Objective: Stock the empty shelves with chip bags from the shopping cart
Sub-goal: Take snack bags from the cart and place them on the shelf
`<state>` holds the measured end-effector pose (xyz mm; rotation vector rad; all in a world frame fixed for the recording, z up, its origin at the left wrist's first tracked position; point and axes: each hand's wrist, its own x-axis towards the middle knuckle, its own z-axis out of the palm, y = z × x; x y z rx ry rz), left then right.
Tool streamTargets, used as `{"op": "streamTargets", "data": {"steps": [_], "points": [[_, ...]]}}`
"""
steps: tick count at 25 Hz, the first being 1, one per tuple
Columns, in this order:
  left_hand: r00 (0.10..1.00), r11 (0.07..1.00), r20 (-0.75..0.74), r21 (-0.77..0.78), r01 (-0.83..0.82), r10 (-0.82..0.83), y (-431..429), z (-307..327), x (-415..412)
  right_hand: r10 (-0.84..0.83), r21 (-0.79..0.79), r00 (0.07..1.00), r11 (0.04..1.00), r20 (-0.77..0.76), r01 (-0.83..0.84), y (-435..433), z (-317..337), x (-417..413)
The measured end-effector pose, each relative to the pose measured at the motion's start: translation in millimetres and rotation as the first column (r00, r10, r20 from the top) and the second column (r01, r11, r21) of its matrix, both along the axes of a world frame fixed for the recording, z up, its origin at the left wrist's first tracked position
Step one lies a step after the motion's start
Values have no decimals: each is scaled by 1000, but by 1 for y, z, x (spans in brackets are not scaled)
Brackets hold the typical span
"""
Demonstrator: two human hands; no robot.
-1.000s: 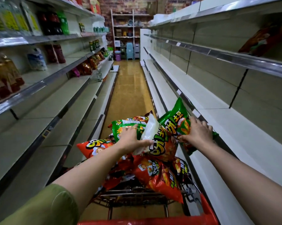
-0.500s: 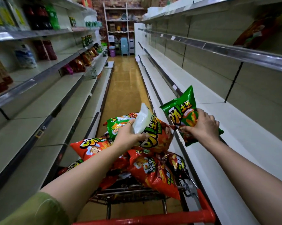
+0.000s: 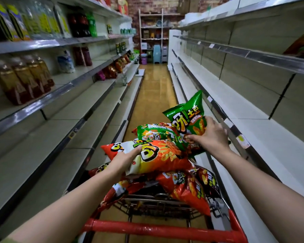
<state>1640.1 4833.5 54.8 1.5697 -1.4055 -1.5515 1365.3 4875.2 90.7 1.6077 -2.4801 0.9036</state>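
Aisle stock entry, as I read it from the head camera.

1. Shopping cart, near centre, red handle nearest me. I log a heaped load of chip bags, mostly red bags low in the basket, with a second green packet lying flat at the far end.

2. Green bag, the item in hand. It is held above the cart's far right corner, just beside the edge of the right shelves but not on them. It stands nearly upright, its long axis running near-low to far-high, top seal pointing up and away, printed face towards me. Glossy green, large yellow-and-red lettering, picture of orange sticks.

3. Right hand: curled round the green bag's lower right part, thumb pinching the front.

4. Orange bag: lies on top of the pile, long axis left to right, face up. It is orange fading to white at the left end, with bold lettering.

5. Left hand: holds the orange bag at its near left end, fingers stretched over the top, thumb hidden.

6. Left shelves: brown bottles near, snack packets farther along.
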Motion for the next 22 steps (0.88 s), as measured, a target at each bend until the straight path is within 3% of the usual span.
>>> {"op": "streamTargets", "data": {"steps": [1, 3, 5, 7, 9, 11, 18, 22], "points": [[998, 1000, 56, -16, -5, 6, 2, 3, 1, 16, 8, 1000, 1000, -22, -16, 0, 0, 4], [952, 994, 305, -110, 22, 12, 5, 13, 1, 37, 10, 999, 999, -40, -37, -1, 0, 10], [806, 959, 585, -268, 89, 89, 5, 24, 2, 52, 14, 998, 999, -35, -52, 0, -1, 11], [706, 906, 688, -391, 164, 168, -2, 38, 4, 62, 30, 997, 998, -40, -61, -1, -2, 11], [692, 872, 702, -434, 225, 171, -20, 44, 1, 68, 36, 995, 997, -67, -65, -2, -2, 10], [739, 869, 664, -428, 247, 117, -45, 45, -10, 66, 21, 995, 998, -70, -64, -4, 0, 8], [676, 894, 725, -207, 398, -133, -103, 49, -57, 6, -2, 1000, 1000, 9, -6, -14, 2, -8], [785, 961, 570, 26, 276, -241, -123, 35, -71, -17, 26, 999, 1000, 35, 16, -23, -7, -11]]}}
